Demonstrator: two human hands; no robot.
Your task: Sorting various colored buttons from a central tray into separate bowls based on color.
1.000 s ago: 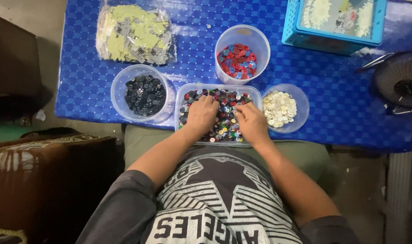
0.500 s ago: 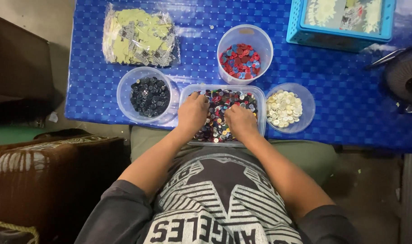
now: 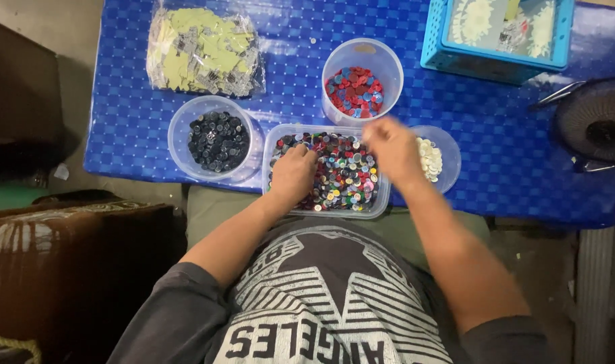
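A clear rectangular tray (image 3: 326, 213) full of mixed coloured buttons stands at the near edge of the blue table. My left hand (image 3: 293, 173) rests palm down in its left half, fingertips on the buttons. My right hand (image 3: 390, 148) is lifted above the tray's right end and is blurred by motion, fingers bunched together; whether it holds a button I cannot tell. It hangs between a tall round tub of red and blue buttons (image 3: 361, 89) and a small tub of white buttons (image 3: 437, 160). A round tub of black buttons (image 3: 216, 139) stands left of the tray.
A plastic bag of pale yellow-green pieces (image 3: 203, 50) lies at the back left. A light blue basket (image 3: 496, 37) stands at the back right, with a black fan (image 3: 594, 125) on the right edge. A brown patterned bundle (image 3: 51, 256) sits on the floor to my left.
My right hand has left the button pile and risen up and to the right, toward the round tubs. The left hand stays in the tray.
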